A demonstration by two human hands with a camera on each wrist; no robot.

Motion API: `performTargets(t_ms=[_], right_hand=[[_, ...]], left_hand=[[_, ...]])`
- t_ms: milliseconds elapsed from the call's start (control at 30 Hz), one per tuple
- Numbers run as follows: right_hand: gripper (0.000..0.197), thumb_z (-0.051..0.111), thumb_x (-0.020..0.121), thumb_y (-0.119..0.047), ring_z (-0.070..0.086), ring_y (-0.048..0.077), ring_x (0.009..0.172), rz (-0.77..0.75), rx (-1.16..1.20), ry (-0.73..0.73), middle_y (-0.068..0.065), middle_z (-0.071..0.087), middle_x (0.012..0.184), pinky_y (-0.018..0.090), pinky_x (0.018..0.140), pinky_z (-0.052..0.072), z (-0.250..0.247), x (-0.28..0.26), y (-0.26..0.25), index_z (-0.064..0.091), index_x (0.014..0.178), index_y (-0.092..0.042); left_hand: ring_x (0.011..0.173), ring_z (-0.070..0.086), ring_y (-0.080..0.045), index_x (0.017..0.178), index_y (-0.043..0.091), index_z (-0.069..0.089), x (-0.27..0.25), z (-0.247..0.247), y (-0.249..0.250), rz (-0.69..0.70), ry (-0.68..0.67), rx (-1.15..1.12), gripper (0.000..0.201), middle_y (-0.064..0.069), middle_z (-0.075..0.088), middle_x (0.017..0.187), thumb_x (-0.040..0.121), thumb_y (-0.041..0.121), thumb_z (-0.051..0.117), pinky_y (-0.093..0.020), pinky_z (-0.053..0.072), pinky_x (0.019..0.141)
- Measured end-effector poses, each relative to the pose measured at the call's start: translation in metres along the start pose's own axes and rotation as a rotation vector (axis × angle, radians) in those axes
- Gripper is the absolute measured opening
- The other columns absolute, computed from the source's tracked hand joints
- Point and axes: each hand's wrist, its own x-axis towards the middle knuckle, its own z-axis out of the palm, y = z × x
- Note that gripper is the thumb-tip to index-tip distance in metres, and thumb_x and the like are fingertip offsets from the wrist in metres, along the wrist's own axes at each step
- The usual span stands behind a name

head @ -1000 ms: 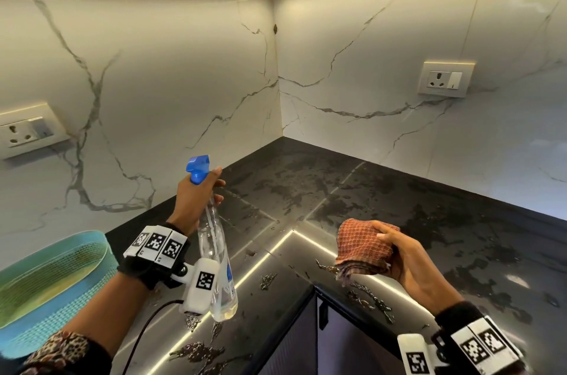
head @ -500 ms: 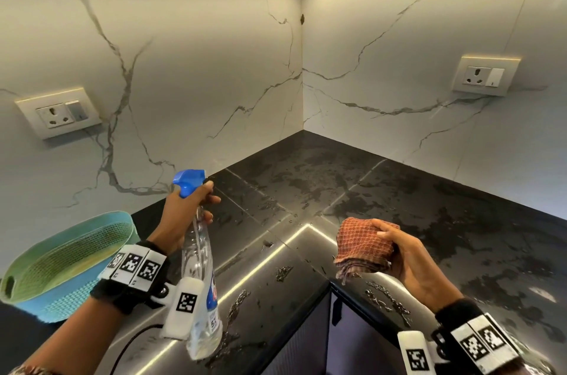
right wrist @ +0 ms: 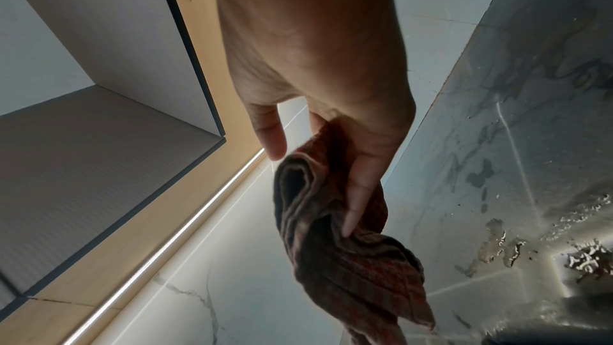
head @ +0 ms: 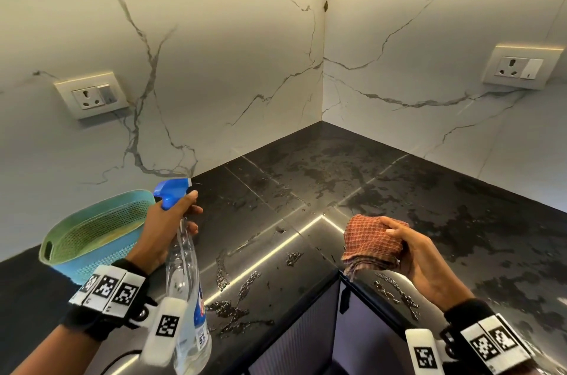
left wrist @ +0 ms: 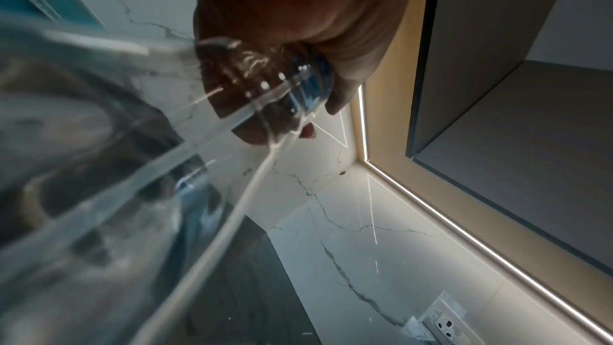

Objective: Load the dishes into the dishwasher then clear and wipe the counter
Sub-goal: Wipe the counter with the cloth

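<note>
Spray bottle and cloth held above the wet black tabletop

The left hand (head: 165, 230) grips the clear spray bottle (head: 187, 291) at its neck, near left; the right hand (head: 420, 255) pinches a folded red checked cloth (head: 371, 245) over the tabletop (head: 306, 190); a green-blue basket (head: 92, 233) sits far left.

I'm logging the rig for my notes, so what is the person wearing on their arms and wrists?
Each wrist carries a black band with white tiles printed with black square codes and a white camera block with its own code: left hand, right hand. A thin black cable runs from the left one. A patterned sleeve edge shows at the lower left.
</note>
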Motion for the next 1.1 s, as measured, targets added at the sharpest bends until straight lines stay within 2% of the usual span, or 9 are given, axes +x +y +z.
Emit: performTargets(t_ms=[167, 333, 400, 467, 633, 767, 867, 1000, 1100], right_hand=[[0.031, 0.05, 0.089, -0.015, 0.061, 0.025, 0.096, 0.018, -0.014, -0.037, 0.014, 0.063, 0.113, 0.035, 0.068, 0.056, 0.001, -0.007, 0.005, 0.058, 0.119, -0.013], [0.034, 0.051, 0.088, -0.013, 0.062, 0.023, 0.091, 0.065, 0.003, -0.069, 0.014, 0.064, 0.109, 0.028, 0.058, 0.055, 0.0, -0.015, 0.01, 0.057, 0.121, -0.011], [0.031, 0.051, 0.089, -0.012, 0.063, 0.023, 0.091, 0.066, 0.008, -0.082, 0.014, 0.064, 0.109, 0.029, 0.06, 0.056, -0.001, -0.019, 0.013, 0.058, 0.119, -0.011], [0.03, 0.05, 0.089, -0.013, 0.063, 0.024, 0.093, 0.066, 0.01, -0.089, 0.013, 0.064, 0.11, 0.03, 0.061, 0.056, -0.004, -0.024, 0.016, 0.058, 0.118, -0.012], [0.033, 0.05, 0.088, -0.012, 0.06, 0.031, 0.102, 0.082, 0.057, -0.067, 0.017, 0.061, 0.117, 0.032, 0.059, 0.058, -0.013, -0.037, 0.029, 0.057, 0.121, -0.01], [0.037, 0.054, 0.084, -0.013, 0.058, 0.032, 0.107, 0.087, 0.056, -0.018, 0.016, 0.061, 0.12, 0.034, 0.062, 0.059, -0.022, -0.053, 0.038, 0.059, 0.12, -0.011], [0.037, 0.055, 0.083, -0.013, 0.06, 0.029, 0.103, 0.08, 0.071, 0.027, 0.016, 0.062, 0.118, 0.033, 0.062, 0.058, -0.029, -0.067, 0.043, 0.06, 0.119, -0.011], [0.031, 0.051, 0.088, -0.011, 0.061, 0.026, 0.099, 0.059, 0.091, 0.086, 0.014, 0.064, 0.115, 0.029, 0.061, 0.057, -0.033, -0.089, 0.043, 0.061, 0.117, -0.011], [0.03, 0.052, 0.087, -0.011, 0.062, 0.023, 0.093, 0.027, 0.096, 0.132, 0.012, 0.065, 0.11, 0.026, 0.058, 0.057, -0.032, -0.105, 0.042, 0.062, 0.116, -0.013]], left_hand=[[0.043, 0.056, -0.006, 0.093, 0.021, 0.055, -0.019, -0.01, -0.007, 0.003, 0.088, 0.0, 0.01, -0.002, 0.066, 0.088, 0.092, 0.031, 0.052, -0.03, 0.049, 0.06], [0.04, 0.053, -0.005, 0.081, 0.013, 0.053, -0.039, -0.018, -0.009, -0.043, 0.139, -0.049, 0.021, -0.003, 0.055, 0.066, 0.092, 0.03, 0.054, -0.018, 0.05, 0.047], [0.039, 0.051, -0.006, 0.075, 0.013, 0.051, -0.049, -0.015, -0.01, -0.068, 0.131, -0.078, 0.023, -0.001, 0.052, 0.058, 0.091, 0.029, 0.055, -0.018, 0.049, 0.046], [0.039, 0.051, -0.007, 0.078, 0.013, 0.054, -0.058, -0.01, -0.012, -0.092, 0.12, -0.079, 0.021, -0.002, 0.054, 0.062, 0.091, 0.028, 0.055, -0.021, 0.048, 0.048], [0.04, 0.052, -0.01, 0.099, 0.006, 0.057, -0.077, 0.009, -0.014, -0.146, 0.006, -0.109, 0.02, -0.008, 0.065, 0.078, 0.09, 0.024, 0.057, -0.019, 0.048, 0.044], [0.044, 0.052, -0.011, 0.087, 0.007, 0.057, -0.088, 0.028, -0.012, -0.13, -0.126, -0.078, 0.015, -0.005, 0.062, 0.07, 0.089, 0.022, 0.057, -0.02, 0.048, 0.045], [0.045, 0.051, -0.011, 0.078, 0.008, 0.054, -0.088, 0.046, -0.014, -0.131, -0.253, -0.014, 0.02, -0.004, 0.054, 0.063, 0.088, 0.026, 0.058, -0.026, 0.049, 0.052], [0.048, 0.051, -0.012, 0.08, 0.008, 0.053, -0.087, 0.071, -0.016, -0.126, -0.357, -0.023, 0.021, -0.003, 0.053, 0.061, 0.089, 0.026, 0.057, -0.026, 0.05, 0.054], [0.048, 0.055, -0.013, 0.085, 0.005, 0.057, -0.091, 0.083, -0.014, -0.099, -0.427, -0.074, 0.018, -0.004, 0.063, 0.068, 0.09, 0.022, 0.056, -0.024, 0.051, 0.051]])
